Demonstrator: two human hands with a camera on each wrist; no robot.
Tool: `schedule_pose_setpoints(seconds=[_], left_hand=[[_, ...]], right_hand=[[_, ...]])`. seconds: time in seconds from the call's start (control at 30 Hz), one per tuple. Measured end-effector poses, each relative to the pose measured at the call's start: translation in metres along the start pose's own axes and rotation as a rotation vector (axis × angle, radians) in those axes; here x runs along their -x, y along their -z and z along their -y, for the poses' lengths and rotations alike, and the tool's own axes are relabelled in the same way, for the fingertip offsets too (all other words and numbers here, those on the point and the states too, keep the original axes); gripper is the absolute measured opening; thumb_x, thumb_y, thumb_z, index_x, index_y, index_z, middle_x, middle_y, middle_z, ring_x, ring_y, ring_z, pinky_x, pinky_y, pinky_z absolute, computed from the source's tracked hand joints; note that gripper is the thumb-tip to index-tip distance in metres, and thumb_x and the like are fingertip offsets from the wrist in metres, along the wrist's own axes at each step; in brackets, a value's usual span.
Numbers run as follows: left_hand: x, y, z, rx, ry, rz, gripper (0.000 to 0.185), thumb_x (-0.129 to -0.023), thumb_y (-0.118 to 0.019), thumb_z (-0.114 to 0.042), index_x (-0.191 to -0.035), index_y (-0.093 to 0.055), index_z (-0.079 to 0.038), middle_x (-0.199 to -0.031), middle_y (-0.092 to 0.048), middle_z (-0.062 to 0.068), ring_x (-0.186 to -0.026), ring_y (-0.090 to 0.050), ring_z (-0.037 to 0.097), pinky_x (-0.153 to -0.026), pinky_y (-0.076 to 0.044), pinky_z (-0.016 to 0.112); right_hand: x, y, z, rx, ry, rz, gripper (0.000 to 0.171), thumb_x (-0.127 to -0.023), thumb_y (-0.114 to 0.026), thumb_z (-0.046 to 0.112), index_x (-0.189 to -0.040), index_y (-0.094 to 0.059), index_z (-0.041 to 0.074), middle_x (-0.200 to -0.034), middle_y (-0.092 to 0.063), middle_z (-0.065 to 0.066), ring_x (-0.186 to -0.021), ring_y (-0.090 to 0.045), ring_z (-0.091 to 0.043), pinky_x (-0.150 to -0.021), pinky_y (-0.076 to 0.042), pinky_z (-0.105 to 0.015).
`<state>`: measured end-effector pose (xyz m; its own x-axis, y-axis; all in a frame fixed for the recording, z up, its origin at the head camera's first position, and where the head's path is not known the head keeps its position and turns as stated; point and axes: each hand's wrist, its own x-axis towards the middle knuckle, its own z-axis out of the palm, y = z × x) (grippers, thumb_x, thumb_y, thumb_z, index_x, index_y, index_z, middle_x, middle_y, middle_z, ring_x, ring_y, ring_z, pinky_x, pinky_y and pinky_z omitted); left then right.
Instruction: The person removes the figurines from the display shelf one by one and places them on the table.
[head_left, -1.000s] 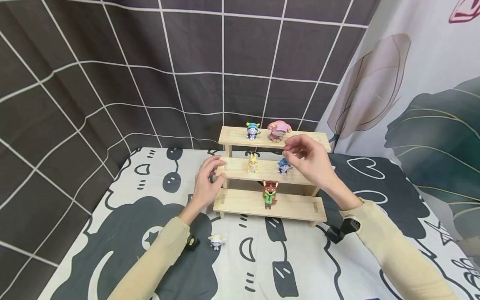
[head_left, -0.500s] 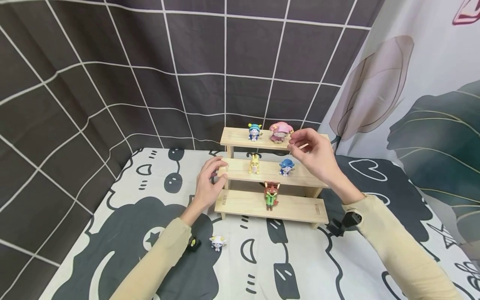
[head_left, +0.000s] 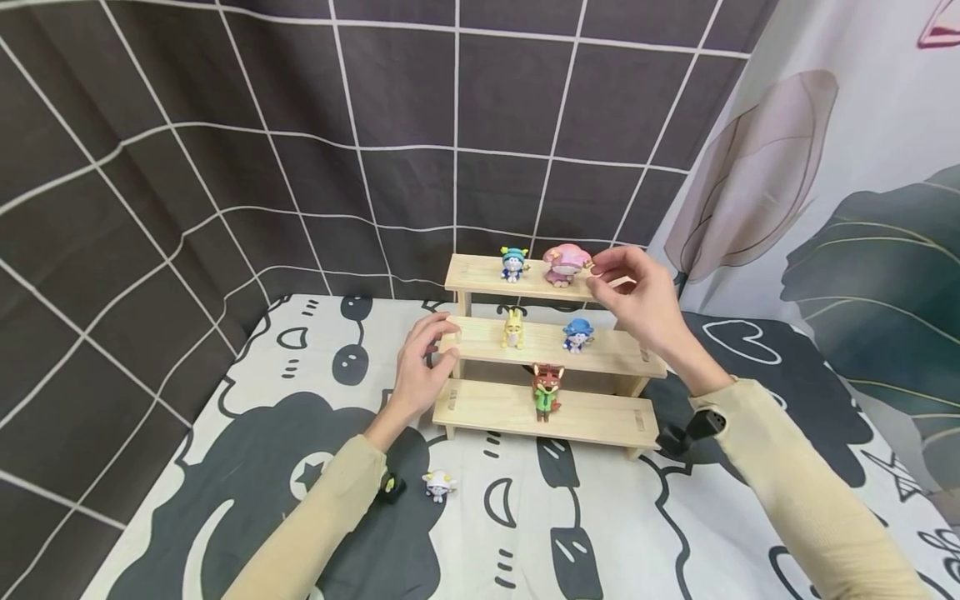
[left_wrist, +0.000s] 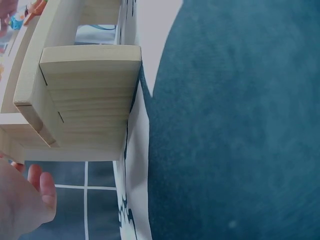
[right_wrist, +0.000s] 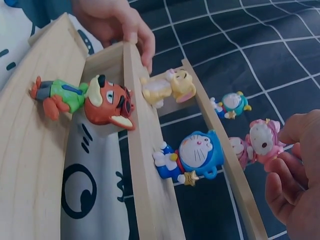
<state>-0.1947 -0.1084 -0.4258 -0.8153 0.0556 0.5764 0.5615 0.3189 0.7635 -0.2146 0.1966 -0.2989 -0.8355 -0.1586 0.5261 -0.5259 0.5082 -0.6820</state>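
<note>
A three-tier wooden shelf [head_left: 600, 412] stands on the patterned cloth. My left hand [head_left: 423, 367] grips the left end of its middle tier [left_wrist: 90, 95]. My right hand [head_left: 600, 277] is raised to the top tier and pinches the right side of a pink figure [head_left: 562, 263], whose side meets the fingertips [right_wrist: 287, 175] in the right wrist view. A small blue-hatted figure [head_left: 513, 263] stands to the pink one's left. A yellow rabbit [head_left: 513, 328] and a blue cat figure [head_left: 577, 335] stand on the middle tier, and a fox [head_left: 547, 390] on the bottom one.
A small white figure [head_left: 437, 483] lies on the black-and-white cloth [head_left: 247, 433] in front of the shelf's left end, under my left forearm. A dark checked curtain [head_left: 300, 125] hangs behind, and a leaf-print curtain [head_left: 840, 208] to the right.
My right hand rose from the blue cat figure on the middle tier to the pink figure on the top tier. The left hand kept its hold on the shelf.
</note>
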Motion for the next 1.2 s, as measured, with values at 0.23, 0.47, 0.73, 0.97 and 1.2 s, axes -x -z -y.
schedule_pose_setpoints(seconds=[0.23,0.47,0.73,0.97,1.2], left_hand=[[-0.001,-0.001,0.002,-0.004,-0.001,0.003,0.031,-0.084,-0.061,-0.006,-0.114,-0.066,-0.001,-0.139,-0.053,0.019,-0.106,-0.055,0.033,-0.084,-0.047,0.047],[-0.001,-0.001,0.001,-0.008,0.005,0.004,0.032,-0.084,-0.061,-0.008,-0.114,-0.067,-0.001,-0.140,-0.053,0.017,-0.107,-0.055,0.032,-0.085,-0.048,0.047],[-0.002,-0.001,0.002,-0.006,0.003,0.002,0.031,-0.084,-0.060,-0.009,-0.114,-0.066,-0.001,-0.139,-0.053,0.018,-0.106,-0.056,0.033,-0.084,-0.048,0.055],[-0.002,-0.001,0.000,-0.005,0.009,0.005,0.031,-0.084,-0.060,-0.006,-0.114,-0.066,0.000,-0.139,-0.053,0.018,-0.107,-0.055,0.033,-0.085,-0.048,0.052],[-0.001,-0.001,-0.002,-0.003,0.005,0.003,0.031,-0.084,-0.060,-0.006,-0.113,-0.066,0.000,-0.138,-0.052,0.023,-0.106,-0.055,0.033,-0.084,-0.048,0.051]], right_hand=[[-0.005,0.000,-0.005,0.010,0.003,-0.012,0.028,-0.088,-0.071,-0.001,-0.115,-0.063,-0.004,-0.106,-0.065,-0.016,-0.088,-0.057,-0.009,-0.070,-0.045,-0.016],[-0.009,-0.001,-0.007,0.021,0.001,-0.014,0.032,-0.086,-0.070,-0.005,-0.117,-0.061,-0.005,-0.109,-0.065,-0.018,-0.093,-0.061,-0.022,-0.072,-0.045,-0.017],[-0.015,-0.004,-0.011,0.030,-0.011,0.013,0.033,-0.086,-0.070,-0.004,-0.118,-0.059,-0.006,-0.108,-0.063,-0.018,-0.096,-0.060,-0.024,-0.073,-0.045,-0.018],[-0.019,-0.009,-0.012,0.027,-0.021,0.013,0.035,-0.086,-0.071,-0.001,-0.119,-0.059,-0.005,-0.109,-0.063,-0.017,-0.097,-0.059,-0.024,-0.075,-0.045,-0.016],[-0.024,-0.013,-0.014,-0.007,-0.005,0.033,0.039,-0.083,-0.072,-0.006,-0.119,-0.058,-0.008,-0.112,-0.063,-0.020,-0.096,-0.059,-0.022,-0.073,-0.046,-0.015]])
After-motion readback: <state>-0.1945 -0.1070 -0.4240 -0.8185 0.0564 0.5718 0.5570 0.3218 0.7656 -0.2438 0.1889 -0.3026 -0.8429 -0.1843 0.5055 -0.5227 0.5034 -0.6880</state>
